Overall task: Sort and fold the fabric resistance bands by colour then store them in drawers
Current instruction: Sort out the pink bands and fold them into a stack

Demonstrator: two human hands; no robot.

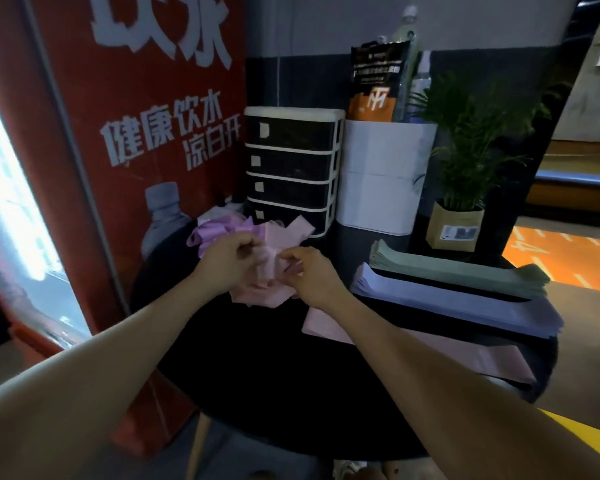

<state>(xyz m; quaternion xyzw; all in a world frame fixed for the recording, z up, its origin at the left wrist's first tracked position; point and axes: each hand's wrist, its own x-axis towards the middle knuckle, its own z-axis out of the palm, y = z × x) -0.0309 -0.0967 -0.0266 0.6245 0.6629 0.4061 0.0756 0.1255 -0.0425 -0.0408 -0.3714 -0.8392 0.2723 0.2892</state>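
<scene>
From the head view we see three sorted stacks laid flat on the table (291, 393): green (458, 271), lilac (458, 306) and pink (413, 351). Our left hand (227, 261) and right hand (309, 275), fingers curled, pinch a pink band (267, 261) over the unsorted pile (222, 232). We judge sorting well advanced; the drawers (291, 168) remain closed.
</scene>
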